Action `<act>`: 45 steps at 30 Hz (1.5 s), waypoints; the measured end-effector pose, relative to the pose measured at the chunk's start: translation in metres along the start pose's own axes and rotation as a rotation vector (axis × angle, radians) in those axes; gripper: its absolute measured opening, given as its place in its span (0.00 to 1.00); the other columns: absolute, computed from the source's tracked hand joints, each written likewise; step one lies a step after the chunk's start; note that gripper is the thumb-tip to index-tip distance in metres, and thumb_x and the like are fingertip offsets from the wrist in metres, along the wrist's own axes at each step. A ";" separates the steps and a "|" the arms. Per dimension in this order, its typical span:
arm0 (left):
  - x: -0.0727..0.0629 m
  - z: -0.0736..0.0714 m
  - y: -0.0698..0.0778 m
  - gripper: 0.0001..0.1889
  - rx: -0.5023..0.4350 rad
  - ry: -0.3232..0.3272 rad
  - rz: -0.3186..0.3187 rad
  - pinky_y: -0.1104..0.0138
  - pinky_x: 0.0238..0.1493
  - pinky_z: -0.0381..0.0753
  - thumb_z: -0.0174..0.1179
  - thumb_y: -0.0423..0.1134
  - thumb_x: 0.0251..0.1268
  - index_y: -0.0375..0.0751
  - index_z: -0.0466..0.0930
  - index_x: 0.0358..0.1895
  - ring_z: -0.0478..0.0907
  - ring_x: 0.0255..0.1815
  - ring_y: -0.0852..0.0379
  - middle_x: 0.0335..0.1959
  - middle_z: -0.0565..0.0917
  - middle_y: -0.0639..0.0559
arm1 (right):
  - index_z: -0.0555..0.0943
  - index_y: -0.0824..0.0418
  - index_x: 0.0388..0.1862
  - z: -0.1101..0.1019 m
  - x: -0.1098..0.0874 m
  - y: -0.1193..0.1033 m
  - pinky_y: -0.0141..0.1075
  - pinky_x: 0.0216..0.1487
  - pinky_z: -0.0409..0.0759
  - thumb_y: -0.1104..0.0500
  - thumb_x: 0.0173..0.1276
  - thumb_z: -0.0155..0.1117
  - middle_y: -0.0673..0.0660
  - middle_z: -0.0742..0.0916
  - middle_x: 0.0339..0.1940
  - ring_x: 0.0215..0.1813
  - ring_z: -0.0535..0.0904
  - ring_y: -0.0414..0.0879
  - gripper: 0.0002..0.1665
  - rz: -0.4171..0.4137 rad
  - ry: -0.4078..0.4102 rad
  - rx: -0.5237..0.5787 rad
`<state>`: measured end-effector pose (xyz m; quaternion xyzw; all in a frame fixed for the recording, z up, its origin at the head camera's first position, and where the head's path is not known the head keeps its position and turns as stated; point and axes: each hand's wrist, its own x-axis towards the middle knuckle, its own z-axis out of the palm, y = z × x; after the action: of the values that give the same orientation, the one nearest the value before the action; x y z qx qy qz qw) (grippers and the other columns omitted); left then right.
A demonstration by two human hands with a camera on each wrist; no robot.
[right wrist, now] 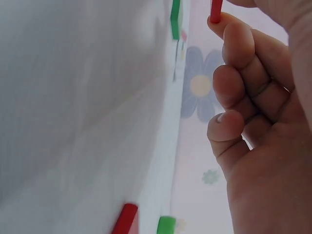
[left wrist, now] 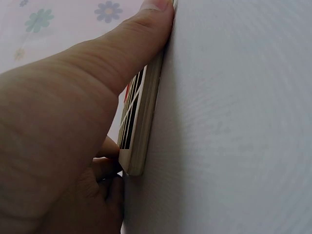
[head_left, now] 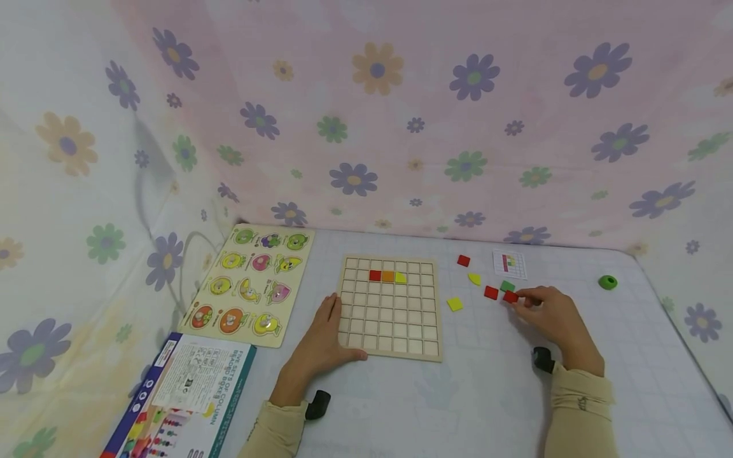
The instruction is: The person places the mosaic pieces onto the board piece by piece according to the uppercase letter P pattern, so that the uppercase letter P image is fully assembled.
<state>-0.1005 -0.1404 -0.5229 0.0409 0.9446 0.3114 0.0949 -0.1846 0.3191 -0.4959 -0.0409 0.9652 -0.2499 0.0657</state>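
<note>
A wooden grid board (head_left: 390, 353) lies flat on the table, with a red tile (head_left: 375, 275), an orange tile (head_left: 388, 276) and a yellow tile (head_left: 401, 277) side by side in one upper row. My left hand (head_left: 321, 340) rests at the board's near left corner, fingers along the left side and thumb along the near edge. To the right, my right hand (head_left: 552, 318) pinches a red square tile (right wrist: 216, 9) between thumb and fingertips. Close beside it lie a green tile (head_left: 507, 286) and another red tile (head_left: 490, 292).
Nearer the board lie a yellow square (head_left: 455, 304), a yellow curved-edge piece (head_left: 474, 278) and a red square (head_left: 463, 260). A pattern card (head_left: 518, 272) is behind them, a green bead (head_left: 607, 282) far right. Left stand a fruit puzzle board (head_left: 269, 337) and a printed box (head_left: 229, 394).
</note>
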 end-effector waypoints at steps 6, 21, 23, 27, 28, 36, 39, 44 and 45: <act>-0.001 0.000 0.000 0.70 -0.002 0.004 0.000 0.48 0.81 0.59 0.79 0.64 0.43 0.36 0.44 0.83 0.45 0.86 0.42 0.85 0.46 0.41 | 0.84 0.67 0.56 0.003 0.002 -0.015 0.37 0.38 0.74 0.52 0.67 0.70 0.58 0.83 0.39 0.46 0.74 0.55 0.25 -0.006 -0.006 0.018; -0.002 0.002 0.001 0.70 -0.010 -0.003 -0.008 0.48 0.81 0.59 0.79 0.63 0.43 0.37 0.44 0.83 0.44 0.86 0.42 0.85 0.46 0.41 | 0.87 0.63 0.52 0.015 0.008 -0.044 0.43 0.46 0.77 0.53 0.68 0.70 0.56 0.85 0.38 0.48 0.77 0.54 0.19 -0.111 0.026 0.022; -0.002 0.001 0.001 0.70 -0.013 -0.007 -0.015 0.48 0.81 0.59 0.79 0.63 0.43 0.37 0.44 0.83 0.44 0.86 0.42 0.85 0.45 0.42 | 0.87 0.63 0.53 0.018 0.008 -0.049 0.44 0.47 0.78 0.53 0.68 0.70 0.56 0.86 0.39 0.49 0.78 0.55 0.19 -0.111 0.026 0.032; -0.004 0.000 0.001 0.70 -0.012 -0.004 -0.023 0.48 0.81 0.58 0.80 0.63 0.43 0.37 0.44 0.83 0.43 0.86 0.42 0.85 0.46 0.42 | 0.87 0.63 0.52 0.023 0.011 -0.058 0.41 0.42 0.77 0.55 0.67 0.70 0.55 0.84 0.36 0.46 0.77 0.54 0.18 -0.123 0.025 0.059; -0.004 0.000 0.001 0.70 -0.011 -0.002 -0.022 0.48 0.81 0.58 0.80 0.63 0.43 0.37 0.44 0.83 0.43 0.86 0.42 0.85 0.46 0.42 | 0.87 0.62 0.52 0.024 0.012 -0.060 0.39 0.40 0.76 0.55 0.66 0.71 0.55 0.83 0.35 0.45 0.76 0.53 0.18 -0.122 0.024 0.062; -0.002 0.002 -0.001 0.70 -0.004 0.000 -0.013 0.48 0.81 0.59 0.79 0.64 0.43 0.37 0.44 0.83 0.43 0.86 0.43 0.85 0.45 0.43 | 0.88 0.60 0.47 0.035 0.019 -0.075 0.38 0.38 0.74 0.56 0.66 0.71 0.53 0.81 0.31 0.40 0.74 0.49 0.14 -0.204 0.061 0.082; -0.002 0.001 -0.001 0.70 -0.003 0.002 -0.014 0.48 0.81 0.59 0.79 0.64 0.43 0.37 0.44 0.83 0.43 0.86 0.43 0.85 0.45 0.42 | 0.88 0.60 0.47 0.039 0.023 -0.085 0.37 0.37 0.73 0.56 0.66 0.70 0.51 0.81 0.31 0.40 0.75 0.49 0.13 -0.248 0.059 0.088; -0.001 0.001 0.000 0.70 -0.004 0.003 -0.005 0.47 0.81 0.59 0.79 0.64 0.44 0.35 0.44 0.83 0.43 0.86 0.41 0.85 0.45 0.41 | 0.88 0.59 0.47 0.045 0.027 -0.103 0.37 0.39 0.73 0.56 0.66 0.70 0.50 0.81 0.31 0.41 0.76 0.49 0.13 -0.294 0.041 0.086; -0.001 0.000 0.000 0.70 -0.005 0.002 -0.005 0.47 0.81 0.59 0.79 0.64 0.44 0.35 0.44 0.83 0.43 0.86 0.41 0.85 0.45 0.41 | 0.88 0.59 0.46 0.046 0.027 -0.107 0.38 0.40 0.73 0.56 0.66 0.71 0.50 0.81 0.31 0.41 0.76 0.49 0.12 -0.301 0.037 0.088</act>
<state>-0.0991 -0.1405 -0.5228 0.0378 0.9440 0.3138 0.0950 -0.2000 0.2006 -0.4860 -0.1778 0.9373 -0.2997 0.0115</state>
